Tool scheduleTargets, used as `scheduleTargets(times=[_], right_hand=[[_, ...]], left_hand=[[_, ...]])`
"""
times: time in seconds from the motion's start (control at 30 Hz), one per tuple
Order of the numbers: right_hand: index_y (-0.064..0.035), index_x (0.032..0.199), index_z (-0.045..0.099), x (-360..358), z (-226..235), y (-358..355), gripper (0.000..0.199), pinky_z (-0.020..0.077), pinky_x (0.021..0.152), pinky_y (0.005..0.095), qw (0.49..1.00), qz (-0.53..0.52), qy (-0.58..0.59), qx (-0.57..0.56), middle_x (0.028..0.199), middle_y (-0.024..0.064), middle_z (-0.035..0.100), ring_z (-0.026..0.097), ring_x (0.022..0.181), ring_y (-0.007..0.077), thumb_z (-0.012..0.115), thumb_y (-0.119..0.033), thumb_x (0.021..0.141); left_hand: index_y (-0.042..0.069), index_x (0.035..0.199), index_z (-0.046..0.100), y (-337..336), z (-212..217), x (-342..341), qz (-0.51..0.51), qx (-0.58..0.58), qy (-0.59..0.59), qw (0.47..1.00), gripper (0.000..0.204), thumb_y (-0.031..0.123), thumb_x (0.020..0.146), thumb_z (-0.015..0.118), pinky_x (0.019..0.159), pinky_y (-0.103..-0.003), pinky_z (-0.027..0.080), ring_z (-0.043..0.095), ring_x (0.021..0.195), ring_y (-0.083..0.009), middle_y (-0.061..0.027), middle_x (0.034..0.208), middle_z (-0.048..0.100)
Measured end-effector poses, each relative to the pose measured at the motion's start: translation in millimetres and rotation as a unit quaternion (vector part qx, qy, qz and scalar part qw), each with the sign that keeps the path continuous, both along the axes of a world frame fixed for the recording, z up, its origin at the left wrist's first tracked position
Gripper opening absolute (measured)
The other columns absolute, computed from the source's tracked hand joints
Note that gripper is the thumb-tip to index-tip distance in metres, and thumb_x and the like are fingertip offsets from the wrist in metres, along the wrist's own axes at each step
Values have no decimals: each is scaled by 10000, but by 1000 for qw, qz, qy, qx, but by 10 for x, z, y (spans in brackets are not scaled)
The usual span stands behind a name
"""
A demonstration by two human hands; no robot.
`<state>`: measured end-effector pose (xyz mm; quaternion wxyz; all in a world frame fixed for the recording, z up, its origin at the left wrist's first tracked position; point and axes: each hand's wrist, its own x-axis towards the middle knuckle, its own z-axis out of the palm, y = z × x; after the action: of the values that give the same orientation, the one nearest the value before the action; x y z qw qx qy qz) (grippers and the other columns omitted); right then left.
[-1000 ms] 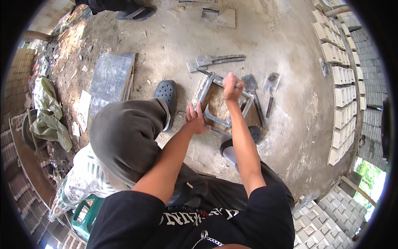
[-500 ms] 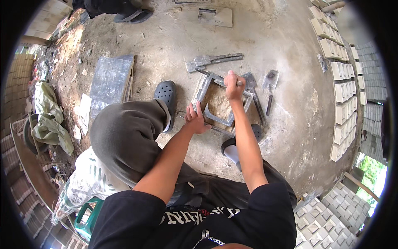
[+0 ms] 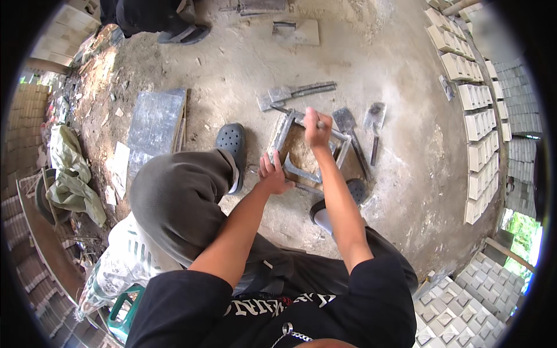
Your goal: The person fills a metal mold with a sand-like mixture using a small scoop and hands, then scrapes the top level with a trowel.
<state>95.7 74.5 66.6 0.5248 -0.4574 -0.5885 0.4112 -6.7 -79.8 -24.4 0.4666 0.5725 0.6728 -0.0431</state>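
Note:
A square grey metal mould frame lies on the floor between my feet, with pale, crumbly sand-like material inside. A curved grey metal insert sits within its near part. My left hand grips the frame's left side near the near corner, fingers over the rim. Above the frame's far right part, my right hand is closed in a fist around a short tool handle; the tool's working end is mostly hidden by the hand.
Trowels lie beyond the frame; a flat-bladed tool and a small trowel lie right. Grey boards are stacked left. Rows of pale blocks line the right side. Another person's sandalled foot is far left.
The view has tilted slightly, so the scene sits lower. My right hand has shifted a little to the left over the frame, still holding the handle. My left hand keeps its place.

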Motion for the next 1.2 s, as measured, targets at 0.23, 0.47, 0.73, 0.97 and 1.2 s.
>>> scheduleTargets(times=[0.23,0.47,0.73,0.97,1.2], right_hand=[[-11,537,418,184,-244,-176,423,294,451,301,999,-12,-18,-30,491,-7,407,379,483,72,512,-171,918],[-3,548,441,256,-236,-92,404,290,449,315,994,11,-109,29,473,20,384,358,454,108,521,-173,906],[8,556,459,358,-221,-88,425,321,457,310,996,9,-82,-46,480,37,421,403,472,98,515,-219,911],[-19,517,422,458,-387,-176,458,303,456,291,995,-71,22,-73,479,-10,412,387,474,73,517,-229,913],[-83,508,343,151,-299,-79,468,240,449,272,993,-78,87,-27,505,-53,366,323,475,50,513,-222,921]], left_hand=[[109,1410,-289,20,-9,15,-3,-14,-21,1000,1324,492,696,758,1072,-635,98,-141,1371,-493,-308,1461,-228],[106,1411,-286,-23,-39,31,-3,1,-16,1000,1319,510,697,746,1071,-629,98,-147,1371,-487,-307,1460,-226],[43,1411,-253,-22,-82,30,-26,25,5,999,1347,573,677,745,1086,-594,107,-75,1347,-551,-368,1441,-164],[8,1401,-256,-28,-13,97,-43,23,21,999,1344,549,686,744,1097,-552,143,-10,1367,-521,-393,1435,-113],[-119,1387,-139,235,-94,-504,-118,45,-73,989,1182,436,766,701,1079,-435,317,305,1323,-446,-386,1425,186]])
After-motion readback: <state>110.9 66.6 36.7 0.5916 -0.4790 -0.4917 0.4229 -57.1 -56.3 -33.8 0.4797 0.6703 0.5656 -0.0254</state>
